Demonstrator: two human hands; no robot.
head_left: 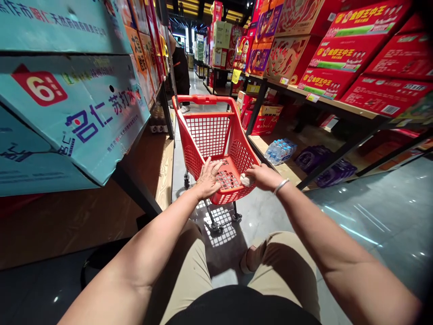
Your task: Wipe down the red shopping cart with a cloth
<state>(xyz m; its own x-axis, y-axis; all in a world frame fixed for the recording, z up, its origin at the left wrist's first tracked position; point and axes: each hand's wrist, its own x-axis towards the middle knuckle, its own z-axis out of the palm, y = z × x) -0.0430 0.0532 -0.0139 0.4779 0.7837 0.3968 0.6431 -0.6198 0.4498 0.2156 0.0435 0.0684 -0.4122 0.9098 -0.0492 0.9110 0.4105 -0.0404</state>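
A red plastic shopping cart (225,195) with latticed walls stands on the floor right in front of my legs, its bar at the far end. No goods show in its basket. My left hand (207,180) lies over the near left rim, fingers stretched out and apart. My right hand (262,177) is at the near right rim, closed around a small crumpled whitish cloth (247,179). Whether those fingers also grip the rim cannot be made out. A pale bracelet circles my right wrist.
Light-blue cartons (101,113) stick out from the left shelf. Red boxes (348,58) fill the right shelf, with a pack of water bottles (280,151) and purple packs (324,164) below. A person in dark clothes (181,67) stands beyond the cart, on the left.
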